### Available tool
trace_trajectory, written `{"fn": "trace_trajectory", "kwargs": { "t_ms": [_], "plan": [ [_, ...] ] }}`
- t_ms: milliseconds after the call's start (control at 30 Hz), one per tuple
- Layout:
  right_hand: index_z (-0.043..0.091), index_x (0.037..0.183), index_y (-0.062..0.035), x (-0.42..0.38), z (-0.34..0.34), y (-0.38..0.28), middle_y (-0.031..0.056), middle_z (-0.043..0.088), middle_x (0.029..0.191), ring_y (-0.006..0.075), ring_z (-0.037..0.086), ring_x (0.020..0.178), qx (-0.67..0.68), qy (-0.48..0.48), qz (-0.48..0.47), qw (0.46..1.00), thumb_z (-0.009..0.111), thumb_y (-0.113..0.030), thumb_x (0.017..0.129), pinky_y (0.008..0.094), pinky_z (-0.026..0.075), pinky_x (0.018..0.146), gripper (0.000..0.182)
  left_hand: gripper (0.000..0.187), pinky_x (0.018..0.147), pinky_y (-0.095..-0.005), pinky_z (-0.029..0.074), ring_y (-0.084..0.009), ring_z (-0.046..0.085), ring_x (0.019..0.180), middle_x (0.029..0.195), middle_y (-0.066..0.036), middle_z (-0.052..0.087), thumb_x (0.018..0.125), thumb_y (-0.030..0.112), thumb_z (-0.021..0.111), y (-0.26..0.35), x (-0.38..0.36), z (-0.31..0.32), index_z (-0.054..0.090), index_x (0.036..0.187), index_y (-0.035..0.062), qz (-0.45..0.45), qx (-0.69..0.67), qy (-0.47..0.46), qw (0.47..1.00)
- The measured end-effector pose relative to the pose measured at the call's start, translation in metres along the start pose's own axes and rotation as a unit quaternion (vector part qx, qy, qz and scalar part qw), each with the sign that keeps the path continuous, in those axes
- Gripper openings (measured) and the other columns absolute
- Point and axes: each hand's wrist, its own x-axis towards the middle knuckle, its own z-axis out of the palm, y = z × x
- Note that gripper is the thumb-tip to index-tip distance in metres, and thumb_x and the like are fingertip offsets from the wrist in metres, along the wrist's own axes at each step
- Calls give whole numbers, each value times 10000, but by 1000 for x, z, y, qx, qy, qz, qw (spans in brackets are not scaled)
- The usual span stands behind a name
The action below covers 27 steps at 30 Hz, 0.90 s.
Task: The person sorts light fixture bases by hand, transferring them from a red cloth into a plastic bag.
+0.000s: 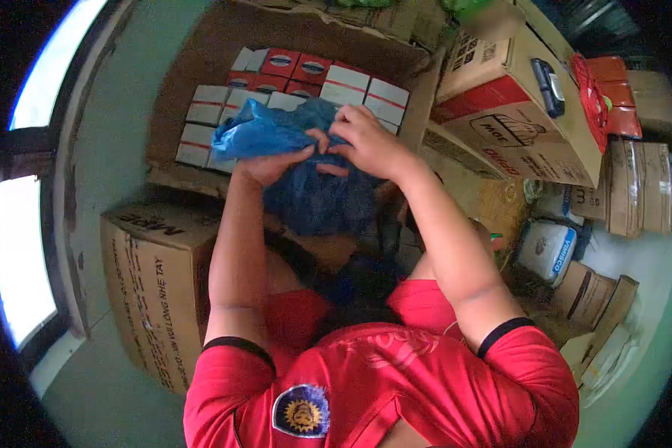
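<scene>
A thin blue plastic bag (321,201) hangs in front of me, its crumpled upper part spreading to the left. My left hand (278,163) is closed on the bag from below, with the fingers partly covered by the plastic. On the right side of the bag, my right hand (372,142) pinches its gathered edge with bent fingers. Whether anything is inside the bag cannot be made out. Behind it, an open carton (201,63) holds several small red-and-white boxes (346,82) in rows, partly hidden by the bag and hands.
A brown carton (153,284) with printed text stands at the lower left, near a wall. To the right sits a larger carton (493,97) with a dark phone-like device (549,88) on it. Stacked boxes (638,187) and a white Vimisco pack (546,250) lie farther right.
</scene>
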Motion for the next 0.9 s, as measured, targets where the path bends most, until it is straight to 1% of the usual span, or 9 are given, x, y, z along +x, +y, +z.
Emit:
{"fn": "trace_trajectory", "kwargs": {
  "t_ms": [167, 333, 433, 467, 567, 667, 733, 800, 900],
  "plan": [
    [712, 932, -9, -1, -26, 23, 146, 686, 901, 321, 671, 864, 66, 20, 119, 990, 646, -91, 893, 368, 515, 767, 112, 129, 966, -323, 423, -135, 559, 1025, 1007, 22, 624, 934, 227, 682, -11, 8, -18, 657, 985, 112, -104, -82, -21, 991],
    [729, 915, -1, -5, -46, 21, 127, 697, 864, 265, 676, 801, 48, 31, 187, 981, 693, -138, 892, 345, 512, 755, 143, 414, 895, -359, 474, -156, 595, 980, 1077, -29, 656, 842, 382, 784, -28, 13, -22, 680, 1070, 52, -218, -64, 168, 959],
    [735, 895, 1, -8, -16, 3, 116, 693, 863, 250, 669, 797, 183, -43, 120, 975, 721, -160, 880, 341, 509, 753, 162, 616, 890, -368, 481, -175, 608, 974, 1096, -83, 679, 769, 456, 831, 4, 15, 2, 672, 1124, -22, -256, 62, 222, 939],
    [749, 915, -52, -9, -2, -2, 124, 701, 890, 315, 669, 866, 187, -67, 99, 975, 719, -216, 866, 397, 516, 787, 174, 680, 894, -368, 480, -181, 611, 976, 1100, -101, 685, 746, 475, 843, 13, 15, 5, 666, 1140, -50, -265, 123, 224, 930],
    [743, 972, -74, -5, 24, 0, 110, 697, 960, 315, 631, 944, 64, -72, -4, 995, 730, -240, 833, 458, 492, 849, 216, 678, 906, -358, 480, -197, 614, 974, 1070, -95, 698, 721, 467, 851, 26, 17, 8, 672, 1161, -15, -311, 168, 174, 919],
    [696, 1077, -74, -1, 15, -2, 130, 681, 1042, 358, 618, 990, 100, -110, 135, 980, 788, -233, 774, 462, 474, 931, 354, 629, 918, -358, 474, -201, 613, 1001, 1070, -62, 695, 684, 345, 888, -12, 15, -13, 673, 1192, 43, -187, 265, 142, 935],
    [636, 1144, -74, 4, 21, -5, 144, 663, 1056, 396, 606, 1010, 107, 58, 112, 986, 821, -203, 734, 461, 469, 964, 468, 626, 942, -364, 468, -200, 615, 1020, 1114, -54, 684, 686, 285, 879, -10, 8, -11, 655, 1236, 86, -171, 237, 131, 947],
    [528, 1248, -86, 4, 23, 1, 166, 635, 1030, 439, 597, 1042, 143, 62, 64, 986, 863, -149, 675, 459, 480, 983, 667, 634, 949, -378, 467, -193, 608, 1045, 1163, -50, 668, 707, 256, 854, -19, 6, -16, 624, 1280, 115, -98, 197, 105, 970],
    [537, 1183, -74, 1, 26, 4, 170, 636, 1122, 370, 632, 1087, 172, -117, 141, 968, 823, -107, 708, 421, 495, 932, 555, 603, 965, -381, 463, -182, 589, 1092, 1236, -50, 638, 779, 239, 783, -36, 4, -23, 577, 1332, 118, 50, 183, 80, 979]
  ]
}}
